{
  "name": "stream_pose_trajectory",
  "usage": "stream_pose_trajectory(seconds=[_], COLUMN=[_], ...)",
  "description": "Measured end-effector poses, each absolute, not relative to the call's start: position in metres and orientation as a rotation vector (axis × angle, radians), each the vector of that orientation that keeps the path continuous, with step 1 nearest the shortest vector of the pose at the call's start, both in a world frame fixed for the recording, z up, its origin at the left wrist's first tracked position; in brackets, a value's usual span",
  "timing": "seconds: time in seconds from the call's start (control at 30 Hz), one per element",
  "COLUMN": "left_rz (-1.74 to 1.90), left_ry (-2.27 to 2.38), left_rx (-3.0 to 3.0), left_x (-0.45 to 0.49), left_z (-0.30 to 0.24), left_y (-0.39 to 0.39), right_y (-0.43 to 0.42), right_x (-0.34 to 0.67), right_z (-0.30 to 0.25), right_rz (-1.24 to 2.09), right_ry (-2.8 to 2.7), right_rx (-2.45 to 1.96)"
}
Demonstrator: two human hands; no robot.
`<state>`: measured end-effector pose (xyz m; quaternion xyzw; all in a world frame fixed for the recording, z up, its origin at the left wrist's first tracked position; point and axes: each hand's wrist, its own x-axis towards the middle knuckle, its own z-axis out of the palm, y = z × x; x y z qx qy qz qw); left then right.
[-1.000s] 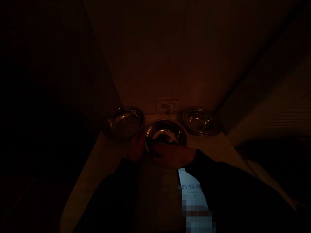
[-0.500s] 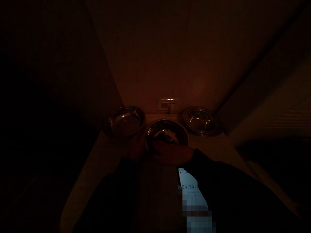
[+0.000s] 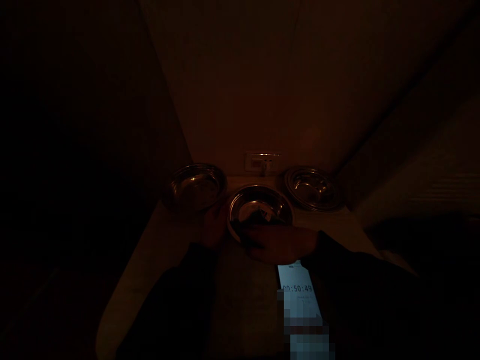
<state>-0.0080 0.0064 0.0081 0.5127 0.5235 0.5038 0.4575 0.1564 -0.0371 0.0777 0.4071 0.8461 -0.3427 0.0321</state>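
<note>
Seemingly steadying it, the left hand rests at the side rim and the right hand across the near rim of the steel bowl between them, grips too dark to tell; lifting it would call for a firm two-sided hold.

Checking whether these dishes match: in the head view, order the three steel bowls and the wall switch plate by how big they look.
1. middle bowl, though it is nearest the camera, so this is unsure.
2. left bowl and right bowl: alike, not ranked.
3. wall switch plate.
</note>
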Motion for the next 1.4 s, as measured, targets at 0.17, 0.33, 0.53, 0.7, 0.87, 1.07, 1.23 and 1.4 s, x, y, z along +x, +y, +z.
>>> stream_pose_trajectory(seconds=[0.17,0.33,0.53,0.7,0.87,1.07,1.23,1.4], left_rz=[1.215,1.193,1.175,1.186,1.154,1.174,1.170,1.139], left_ry=[1.286,1.286,1.350,1.369,1.375,1.342,1.331,1.327], left_rx=[1.275,1.265,1.252,1.236,1.207,1.234,1.275,1.303], left_x=[-0.008,-0.008,-0.007,-0.007,-0.013,-0.013,-0.012,-0.012], left_z=[0.008,0.005,0.008,0.016,0.010,0.006,0.014,0.015], left_y=[0.007,0.008,0.007,0.005,0.008,0.009,0.005,0.004], right_y=[-0.034,-0.028,-0.028,-0.027,-0.024,-0.022,-0.030,-0.040], right_x=[0.153,0.144,0.139,0.138,0.136,0.136,0.145,0.152], right_z=[0.073,0.058,0.054,0.051,0.050,0.053,0.063,0.071], right_rz=[-1.090,-1.154,-1.209,-1.222,-1.228,-1.199,-1.160,-1.138], right_ry=[2.629,2.713,2.745,2.747,2.768,2.760,2.728,2.703], right_rx=[1.259,1.317,1.365,1.426,1.481,1.433,1.305,1.241])
